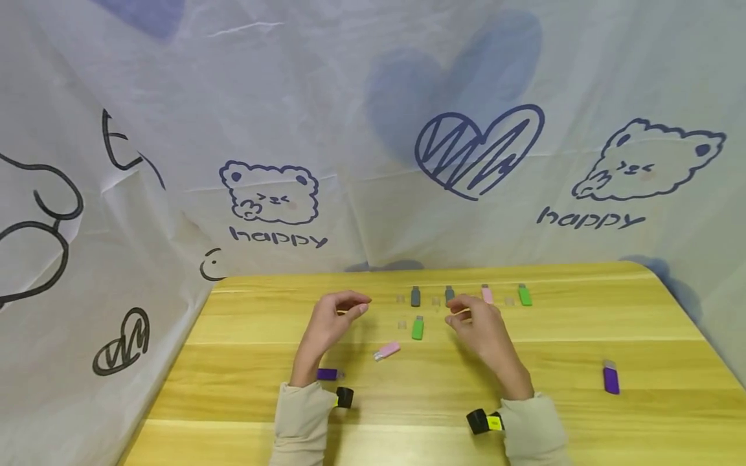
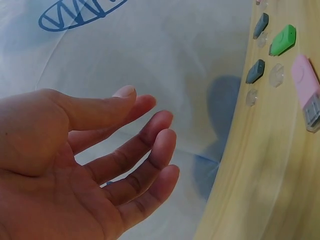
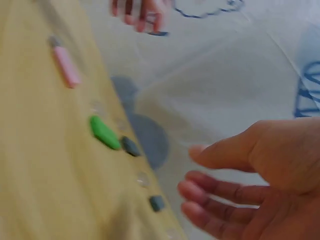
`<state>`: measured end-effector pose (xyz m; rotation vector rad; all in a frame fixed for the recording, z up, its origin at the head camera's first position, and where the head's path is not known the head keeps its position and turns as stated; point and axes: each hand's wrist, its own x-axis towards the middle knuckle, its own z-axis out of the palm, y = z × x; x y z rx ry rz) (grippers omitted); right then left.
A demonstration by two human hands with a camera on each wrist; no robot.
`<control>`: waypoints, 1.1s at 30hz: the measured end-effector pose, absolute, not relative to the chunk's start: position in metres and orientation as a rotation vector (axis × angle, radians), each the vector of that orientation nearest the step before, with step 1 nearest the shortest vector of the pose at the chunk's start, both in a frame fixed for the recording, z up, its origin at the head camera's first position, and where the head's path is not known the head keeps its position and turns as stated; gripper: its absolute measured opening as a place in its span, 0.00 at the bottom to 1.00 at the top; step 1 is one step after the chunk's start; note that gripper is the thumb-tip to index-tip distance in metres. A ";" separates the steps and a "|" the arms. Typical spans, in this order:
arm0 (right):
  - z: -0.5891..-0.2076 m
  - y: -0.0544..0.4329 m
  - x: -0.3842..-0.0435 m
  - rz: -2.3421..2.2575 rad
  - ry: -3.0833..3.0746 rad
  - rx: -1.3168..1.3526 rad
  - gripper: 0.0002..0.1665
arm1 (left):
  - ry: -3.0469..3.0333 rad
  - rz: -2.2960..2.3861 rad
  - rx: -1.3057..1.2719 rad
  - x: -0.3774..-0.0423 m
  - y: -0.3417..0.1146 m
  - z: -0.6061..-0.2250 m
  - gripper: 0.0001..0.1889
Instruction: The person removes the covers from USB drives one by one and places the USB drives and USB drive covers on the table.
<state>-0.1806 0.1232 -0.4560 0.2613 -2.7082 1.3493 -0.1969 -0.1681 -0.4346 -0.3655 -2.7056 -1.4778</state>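
Note:
My left hand (image 1: 331, 321) hovers over the table's left half, its fingers loosely bent with nothing between them. The left wrist view shows the same empty left hand (image 2: 95, 150). My right hand (image 1: 482, 328), also empty with fingers apart, is nearest to a grey USB stick (image 1: 449, 294) and a pink USB stick (image 1: 487, 294). Between the hands lie another grey USB stick (image 1: 416, 296), a green USB stick (image 1: 418, 328) and a capped pink USB stick (image 1: 387, 351). Partly behind the left wrist is a purple USB stick (image 1: 327, 374).
Small clear caps (image 1: 402, 325) lie beside several sticks. A second green USB stick (image 1: 525, 296) is at the back right, and another purple USB stick (image 1: 610, 378) lies farther right. A printed white cloth (image 1: 373, 213) hangs behind the wooden table (image 1: 658, 323).

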 end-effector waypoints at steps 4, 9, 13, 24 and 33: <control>-0.464 0.106 -0.182 1.305 -2.714 0.342 0.14 | -2.694 -1.497 -0.351 -0.195 -0.169 -0.433 0.08; -0.465 0.084 -0.182 1.230 -2.709 0.470 0.14 | -2.664 -1.507 -0.311 -0.194 -0.171 -0.429 0.08; -0.462 0.067 -0.182 1.201 -2.726 0.588 0.15 | -2.636 -1.530 -0.313 -0.195 -0.173 -0.427 0.09; -0.467 0.032 -0.179 0.974 -2.835 0.925 0.13 | -2.606 -1.557 -0.292 -0.197 -0.176 -0.425 0.09; -0.474 0.014 -0.179 0.801 -2.833 1.107 0.05 | -2.567 -1.563 -0.295 -0.195 -0.182 -0.426 0.09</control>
